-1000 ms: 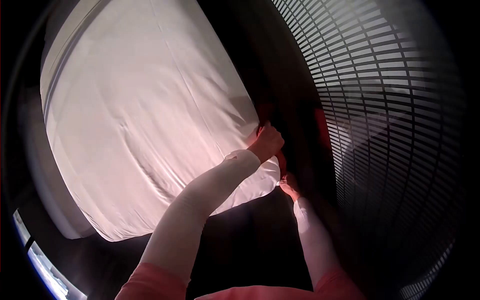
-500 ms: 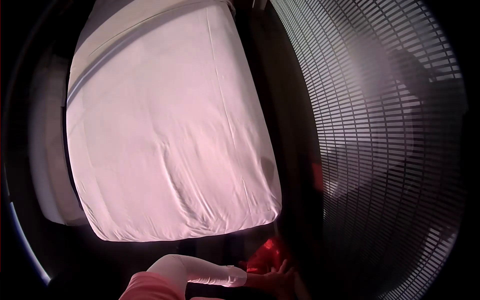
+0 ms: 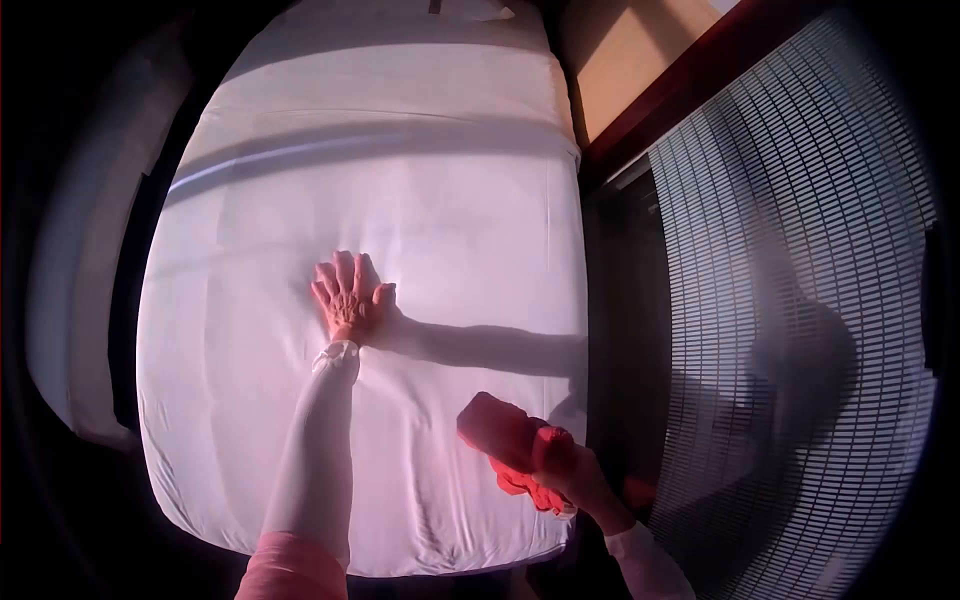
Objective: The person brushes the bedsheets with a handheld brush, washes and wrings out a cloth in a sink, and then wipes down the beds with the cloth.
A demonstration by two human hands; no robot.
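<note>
My left hand (image 3: 350, 302) lies flat on the white sheet (image 3: 280, 420) of a bed, palm down with its fingers spread. At the lower right my right hand (image 3: 578, 478) grips a bunched red cloth (image 3: 495, 430) over the bed's near right corner. The upper part of the cloth looks flat and folded, while the lower part hangs in crumples. Wrinkles run across the sheet between my two arms.
Another white-covered bed or mattress (image 3: 90, 230) stands at the left across a dark gap. On the right is a sheer panel with a grid pattern (image 3: 800, 300), beside a dark red-brown frame (image 3: 690, 85). Shadows fall across the bed.
My left hand has moved from beside the red cloth at the bottom right onto the sheet. The cloth is now raised over the bed in my right hand. The view has shifted forward.
</note>
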